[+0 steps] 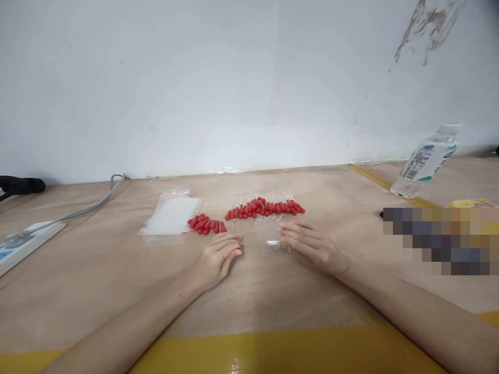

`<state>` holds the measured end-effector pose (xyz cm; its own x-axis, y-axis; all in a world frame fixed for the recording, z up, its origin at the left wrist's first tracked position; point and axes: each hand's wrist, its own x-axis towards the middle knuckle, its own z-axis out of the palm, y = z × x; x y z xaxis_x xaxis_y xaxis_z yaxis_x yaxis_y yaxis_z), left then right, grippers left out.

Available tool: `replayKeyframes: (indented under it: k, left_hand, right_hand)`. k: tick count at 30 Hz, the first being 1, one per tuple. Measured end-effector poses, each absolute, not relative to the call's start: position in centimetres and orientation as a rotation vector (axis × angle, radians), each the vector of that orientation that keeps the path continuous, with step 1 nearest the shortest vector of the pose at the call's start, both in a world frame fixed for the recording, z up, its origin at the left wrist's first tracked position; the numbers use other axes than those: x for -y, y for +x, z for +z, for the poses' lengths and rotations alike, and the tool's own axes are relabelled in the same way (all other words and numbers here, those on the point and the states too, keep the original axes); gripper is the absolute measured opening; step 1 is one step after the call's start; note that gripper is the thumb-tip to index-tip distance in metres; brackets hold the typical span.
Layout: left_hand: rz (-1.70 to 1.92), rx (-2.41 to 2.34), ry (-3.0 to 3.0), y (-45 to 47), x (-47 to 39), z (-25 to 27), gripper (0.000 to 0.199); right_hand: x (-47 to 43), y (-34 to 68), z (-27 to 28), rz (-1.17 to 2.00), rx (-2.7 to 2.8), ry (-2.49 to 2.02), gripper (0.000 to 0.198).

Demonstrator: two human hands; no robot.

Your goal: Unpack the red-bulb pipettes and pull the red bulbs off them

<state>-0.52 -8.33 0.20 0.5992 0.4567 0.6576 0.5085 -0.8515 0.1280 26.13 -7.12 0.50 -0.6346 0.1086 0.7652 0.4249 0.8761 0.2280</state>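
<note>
Pinching dropper (248, 230) in L hand (220, 258), touching clear tubes (268, 229) btwn hands, pointing fwd, w/ nearer R hand (313, 246), can't tell if gripping.

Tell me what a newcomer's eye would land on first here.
The long row of red bulbs at mid-table catches the eye first, with a smaller red pile to its left. Next come the left hand and right hand in front, the right at some clear tubes. The bottle stands out at far right.
</note>
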Motion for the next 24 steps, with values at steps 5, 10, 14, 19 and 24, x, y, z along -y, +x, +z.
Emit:
replayKeyframes:
  k: [5, 10, 14, 19, 24]
  left_hand:
    - [-1.140, 1.408, -2.293, -4.2, 5.2, 3.4, 0.021]
    - [-0.663, 2.117, -2.127, -8.4, -0.1, 6.0, 0.033]
    - [-0.352, 2.320, -2.066, -9.8, -2.4, 5.6, 0.038]
    - [-0.287, 2.307, -2.004, -9.2, -2.8, 5.8, 0.042]
    - [-0.302, 2.196, -2.179, -5.9, -2.5, 6.4, 0.033]
  right_hand:
    - [5.4, 27.7, 0.1, -0.364, 2.009, -1.022, 0.018]
    - [4.4, 28.2, -0.3, -0.007, 1.979, -1.507, 0.023]
    - [4.1, 28.2, -0.7, 0.169, 1.948, -1.607, 0.027]
    - [3.9, 27.7, -1.1, 0.233, 1.970, -1.573, 0.027]
    - [4.1, 27.2, -1.1, 0.243, 1.967, -1.546, 0.024]
